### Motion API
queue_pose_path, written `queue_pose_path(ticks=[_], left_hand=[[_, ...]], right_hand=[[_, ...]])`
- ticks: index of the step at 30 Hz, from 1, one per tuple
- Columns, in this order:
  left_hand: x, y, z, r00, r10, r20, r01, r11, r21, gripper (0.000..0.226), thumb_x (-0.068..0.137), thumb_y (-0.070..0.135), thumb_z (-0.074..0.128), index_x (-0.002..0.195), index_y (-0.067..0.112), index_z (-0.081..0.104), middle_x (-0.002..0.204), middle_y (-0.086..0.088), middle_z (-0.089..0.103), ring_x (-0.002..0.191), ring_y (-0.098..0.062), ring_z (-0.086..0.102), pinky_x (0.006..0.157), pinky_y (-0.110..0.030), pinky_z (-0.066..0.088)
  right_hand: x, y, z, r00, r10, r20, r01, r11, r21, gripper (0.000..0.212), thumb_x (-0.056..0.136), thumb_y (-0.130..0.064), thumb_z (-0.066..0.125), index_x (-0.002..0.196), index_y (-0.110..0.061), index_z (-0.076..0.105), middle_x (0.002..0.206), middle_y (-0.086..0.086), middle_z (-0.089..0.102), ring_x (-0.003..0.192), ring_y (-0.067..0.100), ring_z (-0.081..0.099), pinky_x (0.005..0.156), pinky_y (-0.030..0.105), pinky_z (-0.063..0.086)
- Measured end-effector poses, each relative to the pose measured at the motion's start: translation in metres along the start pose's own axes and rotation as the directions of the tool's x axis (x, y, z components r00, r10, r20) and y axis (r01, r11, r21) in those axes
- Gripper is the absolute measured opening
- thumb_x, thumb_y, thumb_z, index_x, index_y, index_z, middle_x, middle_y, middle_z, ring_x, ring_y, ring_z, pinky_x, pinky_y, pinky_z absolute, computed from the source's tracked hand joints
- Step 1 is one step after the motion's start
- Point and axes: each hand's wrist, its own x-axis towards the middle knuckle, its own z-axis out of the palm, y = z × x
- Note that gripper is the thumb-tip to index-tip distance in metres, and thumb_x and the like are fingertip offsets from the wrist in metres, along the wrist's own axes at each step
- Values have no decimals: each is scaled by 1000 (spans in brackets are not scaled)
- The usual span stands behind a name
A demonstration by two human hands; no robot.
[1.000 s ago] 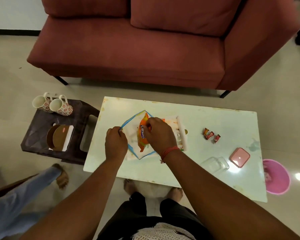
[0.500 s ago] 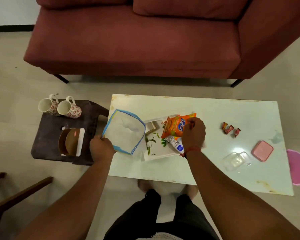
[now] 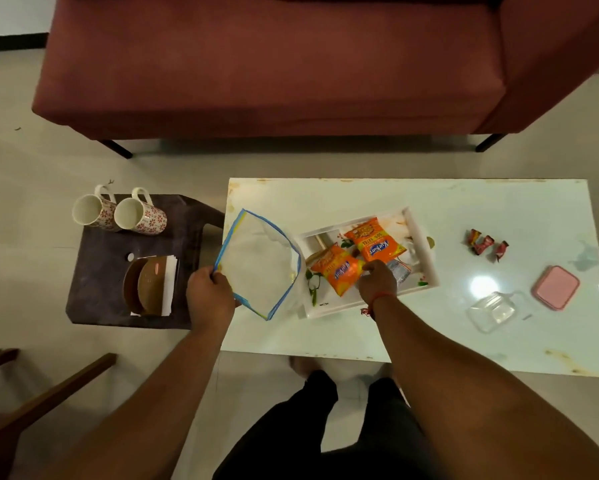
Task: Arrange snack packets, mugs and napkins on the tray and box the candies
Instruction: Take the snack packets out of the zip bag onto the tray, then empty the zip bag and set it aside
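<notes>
Two orange snack packets [image 3: 356, 258] lying flat on the white tray [image 3: 426, 258], two floral mugs [image 3: 119, 214] upright on the dark stool, napkins [image 3: 169, 285] stacked beside them, three red-wrapped candies [image 3: 485, 244] loose on the table, clear box [image 3: 493, 311] open, pink lid [image 3: 556, 287] beside it

A dark red upholstered sofa [image 3: 273, 60] stands at twelve o'clock on pale glossy floor tiles [image 3: 66, 161]; a white rectangular table [image 3: 429, 199] sits centre, a dark brown stool [image 3: 93, 271] at nine o'clock.
</notes>
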Motion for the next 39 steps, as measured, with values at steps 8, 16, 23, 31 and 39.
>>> queue_pose_path(ticks=[8, 16, 23, 31, 39], left_hand=[[-29, 42, 24, 997, 82, 9, -81, 995, -57, 24, 101, 18, 43, 109, 5, 62, 100, -17, 63, 91, -32, 66, 77, -52, 60], [-91, 104, 55, 985, 158, 63, -149, 980, -132, 23, 101, 20, 42, 106, 8, 61, 99, -15, 60, 90, -31, 65, 72, -51, 60], [-159, 153, 83, 951, 107, 289, -22, 959, -282, 19, 92, 10, 51, 107, 21, 54, 95, -11, 60, 84, -31, 68, 56, -47, 62], [-194, 184, 93, 944, 30, 327, 76, 949, -306, 32, 100, 42, 41, 101, 16, 59, 102, -13, 66, 90, -33, 69, 81, -54, 59], [-185, 176, 87, 933, -109, 343, 251, 881, -402, 22, 99, 37, 49, 113, 20, 51, 100, -5, 64, 82, -25, 67, 54, -33, 59]], right_hand=[[-27, -15, -38, 976, -195, 92, 170, 958, 232, 24, 98, -27, 54, 112, -9, 61, 115, 12, 66, 108, 34, 61, 92, 42, 49], [-60, -44, -96, 903, -419, 98, 382, 885, 267, 24, 92, -41, 62, 104, -21, 63, 95, -9, 64, 91, 18, 62, 72, 21, 44], [-74, -38, -152, 733, -674, 91, 676, 706, -211, 34, 99, -15, 42, 126, -17, 62, 121, 9, 68, 111, 28, 62, 93, 37, 50], [-99, -21, -179, 520, -808, 278, 824, 387, -414, 28, 92, -22, 54, 120, -20, 57, 105, 6, 63, 90, 30, 65, 61, 34, 48], [-120, -12, -177, 440, -852, 284, 831, 267, -487, 45, 97, -34, 53, 138, -17, 48, 122, 8, 60, 100, 31, 61, 78, 42, 54]])
